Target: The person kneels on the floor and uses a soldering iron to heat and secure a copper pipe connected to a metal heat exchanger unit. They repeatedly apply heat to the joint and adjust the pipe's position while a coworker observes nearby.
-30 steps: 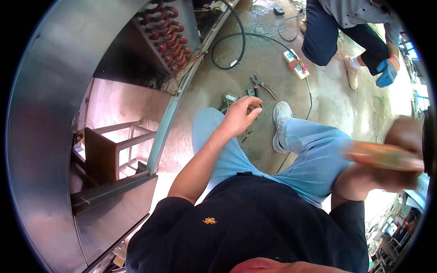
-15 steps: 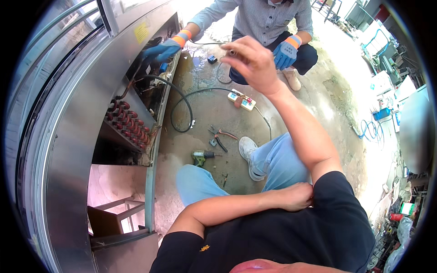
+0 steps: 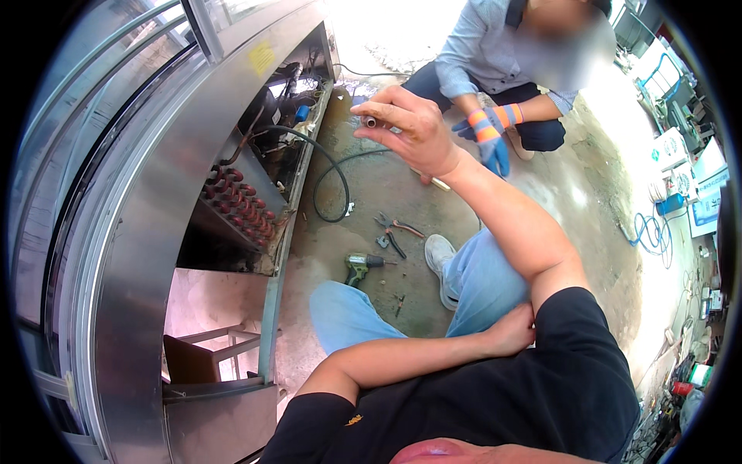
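Note:
My right hand (image 3: 413,127) is raised in front of me, its thumb and fingers closed around a small metal tube piece (image 3: 371,122). The round hollow end of the piece shows between the fingertips; its rest is covered by the hand. Across my body lies my left forearm, and my left hand (image 3: 510,332) is curled closed against the inside of my right elbow. No object shows in it, though its fingertips are partly hidden. To the left stands a metal cabinet (image 3: 147,209) with an open compartment holding copper-red coils (image 3: 239,205) and wiring.
A black cable (image 3: 338,172) loops out of the cabinet. On the wet concrete floor lie pliers (image 3: 396,230) and a green drill (image 3: 359,267). A co-worker in blue gloves (image 3: 491,151) squats ahead. Blue tubing (image 3: 653,236) lies at the right, near clutter.
My right hand has shifted slightly left and down in view, still holding the tube piece. The co-worker has drawn a gloved hand out of the cabinet and brought both hands together.

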Tool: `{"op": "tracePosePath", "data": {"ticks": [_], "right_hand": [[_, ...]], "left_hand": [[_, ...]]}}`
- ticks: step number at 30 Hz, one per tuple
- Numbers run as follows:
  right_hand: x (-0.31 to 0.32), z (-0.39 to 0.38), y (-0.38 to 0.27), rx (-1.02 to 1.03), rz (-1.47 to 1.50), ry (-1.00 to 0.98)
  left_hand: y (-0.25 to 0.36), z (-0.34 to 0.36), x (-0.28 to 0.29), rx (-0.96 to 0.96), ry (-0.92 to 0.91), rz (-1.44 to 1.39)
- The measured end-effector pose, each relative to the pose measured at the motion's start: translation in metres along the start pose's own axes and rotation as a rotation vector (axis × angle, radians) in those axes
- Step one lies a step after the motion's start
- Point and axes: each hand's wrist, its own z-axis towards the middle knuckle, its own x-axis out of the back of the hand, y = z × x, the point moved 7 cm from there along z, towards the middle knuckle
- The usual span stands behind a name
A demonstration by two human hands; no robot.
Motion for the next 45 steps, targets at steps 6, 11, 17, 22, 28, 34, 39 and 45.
{"op": "tracePosePath", "data": {"ticks": [6, 11, 17, 22, 28, 34, 39, 45], "right_hand": [[-0.008, 0.003, -0.005, 0.053, 0.037, 0.000], [-0.012, 0.004, -0.012, 0.045, 0.075, -0.011], [-0.011, 0.000, -0.013, 0.004, 0.093, -0.018], [-0.017, -0.008, -0.010, -0.029, 0.141, -0.064], [-0.027, -0.012, -0.002, -0.078, 0.187, -0.105], [-0.036, -0.017, 0.008, -0.162, 0.186, -0.183], [-0.044, -0.021, 0.012, -0.225, 0.206, -0.211], [-0.046, -0.028, 0.026, -0.326, 0.231, -0.230]], "left_hand": [[0.012, -0.011, 0.000, -0.218, 0.134, -0.042], [-0.022, -0.001, -0.002, 0.209, 0.016, -0.359], [0.008, -0.025, -0.024, 0.027, -0.385, -0.597], [0.007, -0.022, -0.021, 0.039, -0.382, -0.564], [-0.008, -0.022, -0.023, 0.102, -0.327, -1.012], [-0.012, -0.027, -0.024, 0.006, -0.581, -0.595], [-0.011, -0.022, -0.017, 0.007, -0.364, -0.883], [0.006, -0.040, -0.020, -0.049, -0.581, -0.697]]}}
